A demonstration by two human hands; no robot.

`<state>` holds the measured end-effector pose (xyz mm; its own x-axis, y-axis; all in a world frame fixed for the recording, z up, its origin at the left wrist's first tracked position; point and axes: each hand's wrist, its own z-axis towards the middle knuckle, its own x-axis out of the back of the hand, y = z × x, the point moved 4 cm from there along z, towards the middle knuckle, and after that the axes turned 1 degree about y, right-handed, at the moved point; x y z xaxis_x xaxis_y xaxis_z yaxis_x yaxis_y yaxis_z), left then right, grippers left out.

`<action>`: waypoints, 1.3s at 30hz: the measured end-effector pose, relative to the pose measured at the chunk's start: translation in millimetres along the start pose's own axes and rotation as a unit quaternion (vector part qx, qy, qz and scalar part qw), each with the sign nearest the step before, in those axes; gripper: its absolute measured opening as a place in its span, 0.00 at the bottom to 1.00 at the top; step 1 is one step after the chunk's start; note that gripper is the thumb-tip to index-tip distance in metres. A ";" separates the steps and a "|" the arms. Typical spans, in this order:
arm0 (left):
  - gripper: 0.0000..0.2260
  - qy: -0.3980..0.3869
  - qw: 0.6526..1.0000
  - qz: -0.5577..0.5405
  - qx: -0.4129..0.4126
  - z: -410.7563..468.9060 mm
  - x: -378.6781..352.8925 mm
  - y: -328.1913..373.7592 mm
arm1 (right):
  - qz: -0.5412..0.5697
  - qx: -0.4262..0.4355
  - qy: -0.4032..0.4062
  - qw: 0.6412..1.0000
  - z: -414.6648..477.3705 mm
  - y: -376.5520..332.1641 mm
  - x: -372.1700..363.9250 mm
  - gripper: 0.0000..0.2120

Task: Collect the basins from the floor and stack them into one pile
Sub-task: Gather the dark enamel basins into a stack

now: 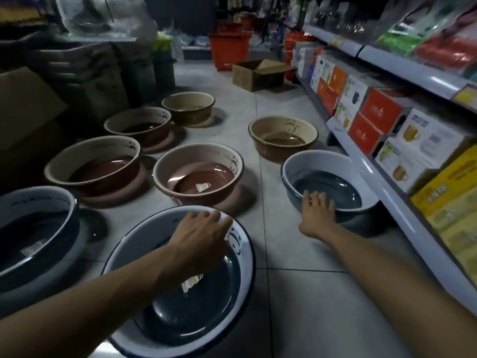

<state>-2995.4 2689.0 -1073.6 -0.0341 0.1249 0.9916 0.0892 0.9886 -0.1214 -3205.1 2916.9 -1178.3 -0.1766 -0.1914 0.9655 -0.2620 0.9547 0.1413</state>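
Observation:
Several basins stand on the tiled floor. Nearest is a grey-blue basin with a white rim, tilted, and my left hand grips its far rim with fingers curled over the edge. To the right sits another grey-blue basin; my right hand holds its near rim, fingers inside and thumb outside. A third grey-blue basin lies at the far left. Brown and beige basins lie beyond: one in the middle, one to its left, two further back, one at the right.
A store shelf stacked with boxed goods runs along the right, close to the right basin. An open cardboard box and red baskets stand at the aisle's far end. Dark stacked goods and cardboard line the left.

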 end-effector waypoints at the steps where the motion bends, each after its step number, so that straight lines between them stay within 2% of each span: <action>1: 0.23 -0.014 1.000 0.009 0.009 -2.4 -3.9 -5.8 | 0.015 -0.009 -0.015 1.000 4.9 1.5 -5.6 0.47; 4: 0.20 -0.027 0.997 0.032 0.057 -7.7 -13.1 -26.7 | 0.034 -0.039 -0.002 0.999 14.0 3.4 -14.3 0.44; 8: 0.17 -0.024 0.993 0.037 0.112 -12.9 -19.4 -45.5 | 0.033 -0.054 0.051 0.997 8.7 6.5 -11.4 0.28; 12: 0.16 -0.023 0.993 0.052 0.107 -19.2 -20.8 -45.9 | 0.026 0.038 0.030 0.998 -8.8 -10.5 -22.0 0.17; 16: 0.13 -0.013 0.993 0.068 0.093 -24.4 -11.1 -38.9 | 0.019 0.080 0.061 0.995 -43.1 -30.4 -10.8 0.13; 20: 0.13 0.000 0.995 0.026 0.096 -31.8 0.3 -34.5 | 0.034 0.110 0.074 0.991 -77.8 -47.8 22.1 0.10; 26: 0.16 -0.018 0.996 -0.005 0.087 -45.6 1.8 -46.2 | 0.050 0.116 0.126 0.984 -124.8 -71.0 68.2 0.07; 29: 0.16 -0.015 0.990 -0.064 0.125 -45.0 4.4 -57.9 | 0.063 0.116 0.159 0.978 -143.6 -84.7 89.1 0.10; 31: 0.12 -0.006 0.976 -0.147 0.159 -42.5 6.0 -66.1 | 0.070 0.121 0.177 0.974 -156.1 -97.6 99.1 0.09; 36: 0.15 0.013 0.926 -0.334 0.177 -43.6 13.9 -85.3 | 0.081 0.167 0.218 0.958 -183.4 -139.1 110.3 0.10; 39: 0.18 0.026 0.882 -0.406 0.237 -47.3 5.8 -107.7 | 0.088 0.225 0.218 0.946 -199.3 -166.1 111.8 0.08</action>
<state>-2958.1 2579.3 -1052.6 0.1512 -0.6319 0.7602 -0.3702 0.6768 0.6363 -2992.2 2782.4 -1050.3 0.1272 0.1668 0.9778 -0.6597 0.7503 -0.0421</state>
